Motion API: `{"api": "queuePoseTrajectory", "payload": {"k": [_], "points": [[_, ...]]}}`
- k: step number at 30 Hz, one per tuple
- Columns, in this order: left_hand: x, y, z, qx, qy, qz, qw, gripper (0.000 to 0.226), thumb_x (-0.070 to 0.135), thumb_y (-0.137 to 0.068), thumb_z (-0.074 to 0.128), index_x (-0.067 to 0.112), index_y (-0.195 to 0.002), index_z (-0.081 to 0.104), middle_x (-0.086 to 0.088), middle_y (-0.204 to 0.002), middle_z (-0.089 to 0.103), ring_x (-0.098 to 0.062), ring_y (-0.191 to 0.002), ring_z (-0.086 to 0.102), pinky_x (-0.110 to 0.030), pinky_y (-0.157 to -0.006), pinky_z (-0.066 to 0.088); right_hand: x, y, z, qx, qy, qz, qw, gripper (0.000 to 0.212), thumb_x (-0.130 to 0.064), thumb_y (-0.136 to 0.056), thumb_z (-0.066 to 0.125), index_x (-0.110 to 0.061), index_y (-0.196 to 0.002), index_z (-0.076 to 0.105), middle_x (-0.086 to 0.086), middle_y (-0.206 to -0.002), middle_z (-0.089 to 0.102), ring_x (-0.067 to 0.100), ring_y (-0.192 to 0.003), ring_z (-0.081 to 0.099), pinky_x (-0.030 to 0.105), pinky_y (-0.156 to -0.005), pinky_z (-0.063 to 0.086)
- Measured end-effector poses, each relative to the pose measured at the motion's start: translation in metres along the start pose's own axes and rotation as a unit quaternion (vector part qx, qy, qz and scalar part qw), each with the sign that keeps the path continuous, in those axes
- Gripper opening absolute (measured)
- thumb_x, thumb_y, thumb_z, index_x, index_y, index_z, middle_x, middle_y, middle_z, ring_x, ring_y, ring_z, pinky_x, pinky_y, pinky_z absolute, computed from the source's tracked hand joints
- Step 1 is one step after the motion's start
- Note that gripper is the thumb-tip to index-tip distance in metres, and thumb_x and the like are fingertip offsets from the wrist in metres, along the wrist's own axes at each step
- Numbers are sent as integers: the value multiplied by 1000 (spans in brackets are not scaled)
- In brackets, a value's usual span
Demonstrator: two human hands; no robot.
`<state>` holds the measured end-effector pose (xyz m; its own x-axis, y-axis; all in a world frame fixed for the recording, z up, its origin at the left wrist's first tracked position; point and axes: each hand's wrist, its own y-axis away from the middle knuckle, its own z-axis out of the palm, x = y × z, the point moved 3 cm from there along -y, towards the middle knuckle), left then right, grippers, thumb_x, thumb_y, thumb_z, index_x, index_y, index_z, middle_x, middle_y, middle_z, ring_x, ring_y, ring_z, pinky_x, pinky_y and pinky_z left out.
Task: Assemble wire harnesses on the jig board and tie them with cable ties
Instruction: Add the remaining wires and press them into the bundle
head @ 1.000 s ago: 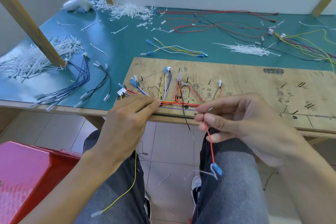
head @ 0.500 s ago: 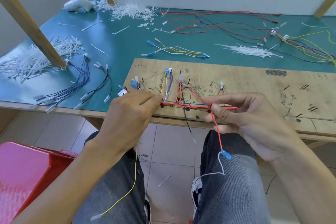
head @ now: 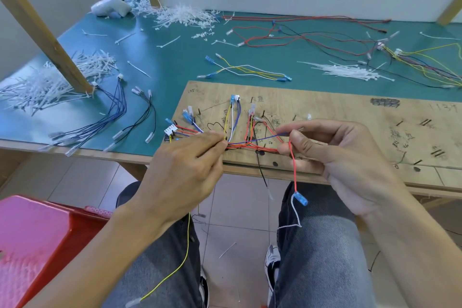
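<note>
Spreading across the view, the green table (head: 175, 62) carries the wooden jig board (head: 350, 117) at its near edge, with a loose heap of white cable ties (head: 350, 71) well behind it. Both hands have risen from the board's lip a second ago to sit over the board itself. The left hand (head: 182, 170) has its fingertips pressed together, pinching the left end of the red-and-orange wire bundle (head: 250, 147) that lies among the pegs. The right hand (head: 345, 157) pinches a blue wire (head: 260, 139) between thumb and forefinger, other fingers loosely curled; that wire is now drawn taut between the hands, which it was not before. A red wire (head: 293, 170) hangs from the same grip, its blue terminal (head: 300, 199) dangling below the board. Routing looks under way, tying not yet begun
</note>
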<state>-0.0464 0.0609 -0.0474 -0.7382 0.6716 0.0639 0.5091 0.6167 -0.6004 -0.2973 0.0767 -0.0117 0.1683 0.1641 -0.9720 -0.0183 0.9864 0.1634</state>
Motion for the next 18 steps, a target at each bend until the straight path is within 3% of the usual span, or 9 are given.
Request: {"api": "queuePoseTrajectory", "payload": {"k": [7, 10, 15, 18], "points": [[4, 9, 7, -31, -21, -2, 999, 33, 15, -104, 56, 6, -131, 72, -6, -140, 67, -18, -133, 62, -40, -113, 49, -10, -28, 17, 46, 32, -77, 995, 7, -4, -96, 72, -3, -97, 79, 13, -91, 79, 22, -72, 76, 28, -54, 61], [6, 7, 5, -48, -46, 5, 998, 34, 13, -101, 58, 4, -131, 72, -8, -139, 68, -21, -132, 63, -42, -111, 50, -15, -46, 23, 66, 109, -119, 985, 7, -7, -97, 73, -9, -96, 80, 6, -85, 79, 16, -59, 67, 24, -45, 51], [8, 5, 0, -90, -106, 40, 989, 39, 11, -96, 60, -2, -132, 69, -15, -137, 68, -29, -130, 64, -47, -106, 54, -20, -86, 40, 91, 284, -190, 935, 8, -19, -95, 78, -19, -86, 79, -7, -75, 78, -1, -63, 65, 24, -66, 47], [11, 9, -1, -112, -150, 65, 980, 51, 1, -90, 49, -6, -139, 61, -21, -145, 60, -35, -136, 58, -50, -109, 51, -19, -109, 53, 94, 344, -184, 916, 10, -23, -93, 78, -21, -84, 78, -9, -74, 77, -1, -65, 66, 23, -67, 44]]}}
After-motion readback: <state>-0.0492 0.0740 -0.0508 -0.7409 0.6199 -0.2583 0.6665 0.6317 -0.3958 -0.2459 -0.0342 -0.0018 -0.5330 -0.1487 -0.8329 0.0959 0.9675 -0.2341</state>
